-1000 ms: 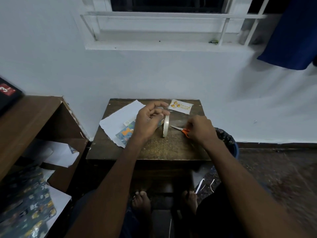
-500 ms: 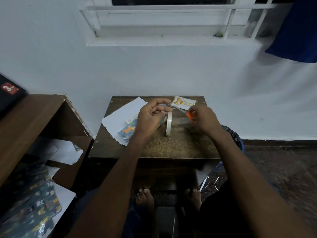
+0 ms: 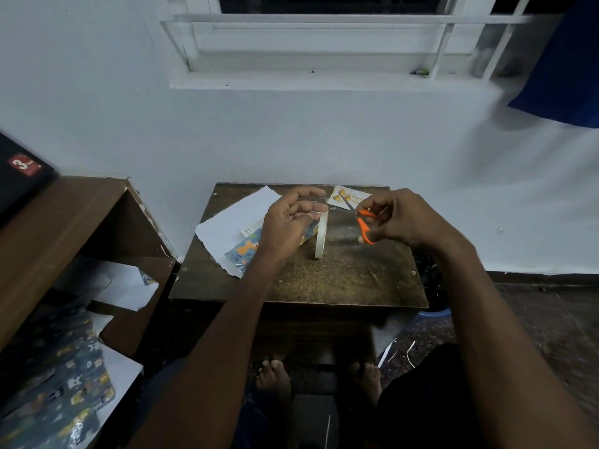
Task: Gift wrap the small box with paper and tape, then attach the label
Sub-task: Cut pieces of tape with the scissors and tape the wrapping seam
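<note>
Scissors are up now: my right hand (image 3: 403,218) has lifted the orange scissors (image 3: 364,222) off the small table (image 3: 340,280), where it was reaching for them a second ago, fingers through the handles, blades aimed at the strip my left hand (image 3: 288,222) pinches off the tape roll (image 3: 321,234), standing on edge mid-frame. Reads like a cut coming. The half-wrapped box (image 3: 248,249) lies on the white paper (image 3: 233,222) under my left wrist, the label (image 3: 348,198) at the table's far edge, unused

Dim room: white wall (image 3: 324,134), barred window (image 3: 324,30).
</note>
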